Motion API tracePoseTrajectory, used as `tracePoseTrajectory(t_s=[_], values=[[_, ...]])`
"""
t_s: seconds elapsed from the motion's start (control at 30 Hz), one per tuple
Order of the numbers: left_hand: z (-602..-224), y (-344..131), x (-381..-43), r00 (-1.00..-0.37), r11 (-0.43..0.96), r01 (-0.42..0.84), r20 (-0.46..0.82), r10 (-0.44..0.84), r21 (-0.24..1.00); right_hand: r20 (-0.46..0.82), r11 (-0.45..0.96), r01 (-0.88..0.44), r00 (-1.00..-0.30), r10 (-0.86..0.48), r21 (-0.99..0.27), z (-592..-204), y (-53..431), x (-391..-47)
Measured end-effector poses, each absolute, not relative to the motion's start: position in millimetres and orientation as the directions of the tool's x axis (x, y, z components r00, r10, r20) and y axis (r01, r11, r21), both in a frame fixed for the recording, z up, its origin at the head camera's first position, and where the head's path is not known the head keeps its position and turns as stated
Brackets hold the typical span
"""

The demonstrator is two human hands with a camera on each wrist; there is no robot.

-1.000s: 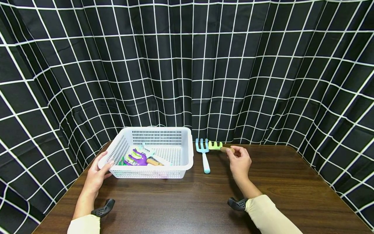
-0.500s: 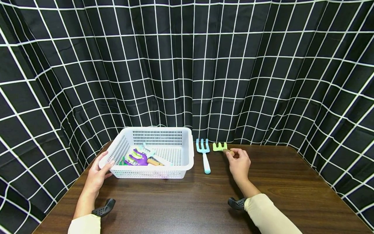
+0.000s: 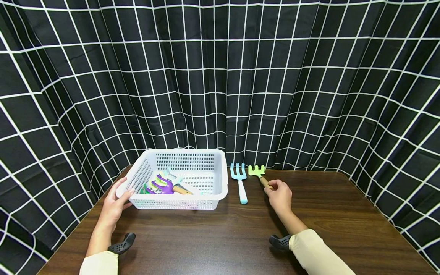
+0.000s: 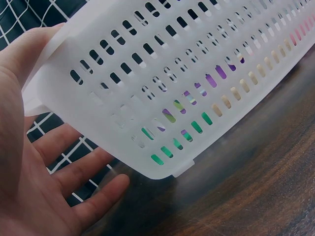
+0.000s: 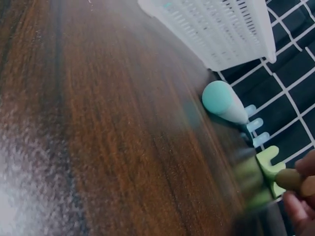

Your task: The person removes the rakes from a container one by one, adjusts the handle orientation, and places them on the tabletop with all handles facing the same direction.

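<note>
My left hand (image 3: 115,200) holds a white plastic basket (image 3: 178,205) by its left end. The thumb lies over the rim, and the fingers (image 4: 98,201) spread beside the end wall. With my right hand (image 3: 280,195) I pinch the wooden handle (image 3: 265,182) of a small hand rake with a green head (image 3: 257,170). Its tines point toward the curtain. Just left of it, a blue hand fork (image 3: 242,191) with a white handle lies on the table, tines also away from me. Part of the wooden handle is hidden under my right fingers.
Inside the basket lie a purple hand rake (image 3: 166,187) with a wooden handle and several pale and green pieces. The dark wooden table (image 3: 220,240) ends at a black curtain (image 3: 275,95) with white grid lines, close behind the basket and tools.
The green rake has turned from pointing left to pointing away from me, ending a little farther from the blue fork. My right hand has shifted slightly toward me; the left stays on the basket.
</note>
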State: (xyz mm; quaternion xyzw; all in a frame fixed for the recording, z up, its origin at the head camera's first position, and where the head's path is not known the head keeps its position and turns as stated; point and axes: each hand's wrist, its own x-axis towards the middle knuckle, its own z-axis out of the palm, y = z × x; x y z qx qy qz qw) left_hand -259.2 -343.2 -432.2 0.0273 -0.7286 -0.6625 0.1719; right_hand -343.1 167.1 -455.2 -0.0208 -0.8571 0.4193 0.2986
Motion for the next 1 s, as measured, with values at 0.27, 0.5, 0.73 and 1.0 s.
tracePoseTrajectory(t_s=[0.27,0.5,0.73,1.0], values=[[-432.3,-342.6,-258.6,-0.941,0.130,0.180,0.209,-0.267,0.975,0.338,0.678,-0.124,-0.922,0.191,-0.724,-458.3,170.4,-342.4],[-433.1,-342.8,-260.0,-0.938,0.133,0.194,0.223,-0.266,0.972,0.306,0.688,-0.104,-0.935,0.178,-0.718,-456.2,169.8,-341.6],[-432.5,-342.7,-259.6,-0.937,0.144,0.186,0.220,-0.272,0.972,0.305,0.693,-0.110,-0.938,0.165,-0.713,-453.0,167.7,-339.8],[-432.4,-342.3,-258.9,-0.938,0.128,0.186,0.215,-0.273,0.974,0.310,0.701,-0.118,-0.938,0.153,-0.703,-452.9,166.3,-339.8]])
